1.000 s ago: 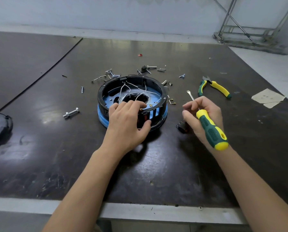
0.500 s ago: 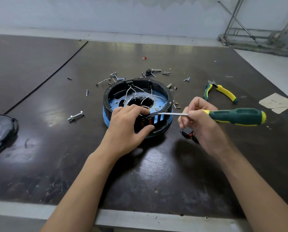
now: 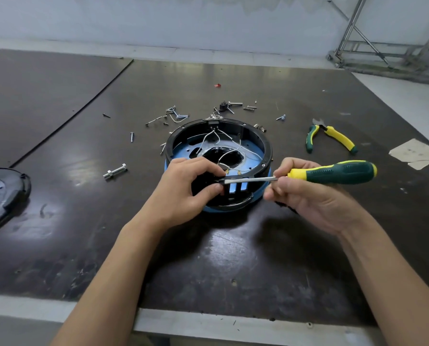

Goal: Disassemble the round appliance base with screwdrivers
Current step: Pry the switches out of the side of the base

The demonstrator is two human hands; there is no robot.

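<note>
Left hand (image 3: pixel 178 196), fingers curled over the round base (image 3: pixel 267 151), steadied it; right hand (image 3: pixel 313 201) pinched the screwdriver (image 3: pixel 333 172), whose tip likely needed firm seating first.

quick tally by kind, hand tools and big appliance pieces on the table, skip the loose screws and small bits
screwdriver: 1
pliers: 1
round appliance base: 1
detached black cover: 1
total: 4

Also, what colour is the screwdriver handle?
The screwdriver handle is dark green with yellow ends, seen in the head view.
</note>
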